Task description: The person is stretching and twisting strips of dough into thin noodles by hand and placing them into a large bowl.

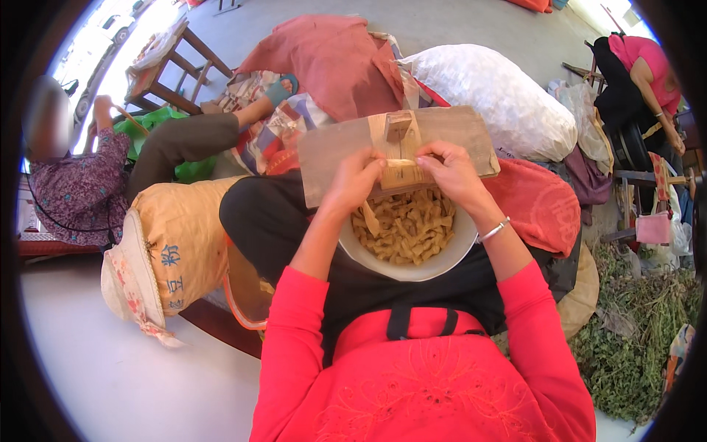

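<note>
Pale floor [180,368] all round, and it's a crowded scene: a red sack [313,66] far off, a plump white sack [493,99] to its right, a wooden stool [162,81] far left. A person [81,188] in a patterned top sits on the left, another [648,70] in pink bends at the far right. Greens [626,350] heap up on the right, and a hat [140,269] leans on a yellow sack [188,236] at left.

To the middle, where the work is! A board [331,158] lies across the far side, a small block [399,127] standing on it. At its near edge, the yellow strip [403,174]. The left hand [352,183] has thumb and fingers pinched on its left end; the right hand [455,178] pinches the right end. Just below, nearer, sits the white bowl [465,247] on the lap, loaded with yellow-brown pieces [412,232].
</note>
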The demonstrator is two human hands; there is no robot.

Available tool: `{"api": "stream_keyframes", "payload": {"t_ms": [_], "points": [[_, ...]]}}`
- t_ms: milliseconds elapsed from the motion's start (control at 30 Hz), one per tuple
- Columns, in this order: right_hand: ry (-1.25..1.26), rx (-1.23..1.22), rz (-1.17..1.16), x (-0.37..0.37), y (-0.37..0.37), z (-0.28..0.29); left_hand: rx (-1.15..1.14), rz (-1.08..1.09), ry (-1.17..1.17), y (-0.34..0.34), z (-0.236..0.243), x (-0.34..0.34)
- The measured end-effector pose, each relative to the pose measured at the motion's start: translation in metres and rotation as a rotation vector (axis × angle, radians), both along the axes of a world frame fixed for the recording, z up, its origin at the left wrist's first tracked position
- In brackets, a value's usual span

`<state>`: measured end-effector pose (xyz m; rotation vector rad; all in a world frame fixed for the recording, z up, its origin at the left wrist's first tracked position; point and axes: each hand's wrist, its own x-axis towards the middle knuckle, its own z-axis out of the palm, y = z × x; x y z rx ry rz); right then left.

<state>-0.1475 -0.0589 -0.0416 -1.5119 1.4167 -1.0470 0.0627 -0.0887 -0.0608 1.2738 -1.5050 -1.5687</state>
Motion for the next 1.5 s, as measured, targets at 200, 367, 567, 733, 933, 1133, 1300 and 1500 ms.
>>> {"api": "stream_keyframes", "payload": {"t_ms": [200,367,567,733,933,1133,1300,1500], "points": [[0.507,-0.229,-0.005,-0.013,0.013,-0.002,-0.592,0.191,-0.474,0.004,-0.008,0.007],[0.485,-0.696,-0.044,0.020,0.043,0.025,-0.168,0.050,-0.040,0.053,0.020,-0.013],[0.492,-0.488,-0.058,0.002,0.047,0.039,0.220,-0.271,0.299,0.084,0.050,-0.033],[0.363,-0.322,0.068,-0.010,0.057,0.060,-0.171,-0.359,-0.267,0.093,0.093,-0.004],[0.195,-0.308,0.551,-0.011,0.099,0.130,-0.864,-0.350,-0.266,0.114,0.197,-0.015],[-0.621,0.046,0.470,0.003,0.124,0.120,-0.055,-0.284,0.352,0.092,0.134,-0.028],[-0.090,-0.254,-0.198,0.015,0.078,0.039,0.134,-0.197,0.508,0.098,0.081,-0.055],[0.549,-0.532,-0.242,0.007,0.066,0.024,0.420,-0.166,0.577,0.083,0.020,-0.055]]}}
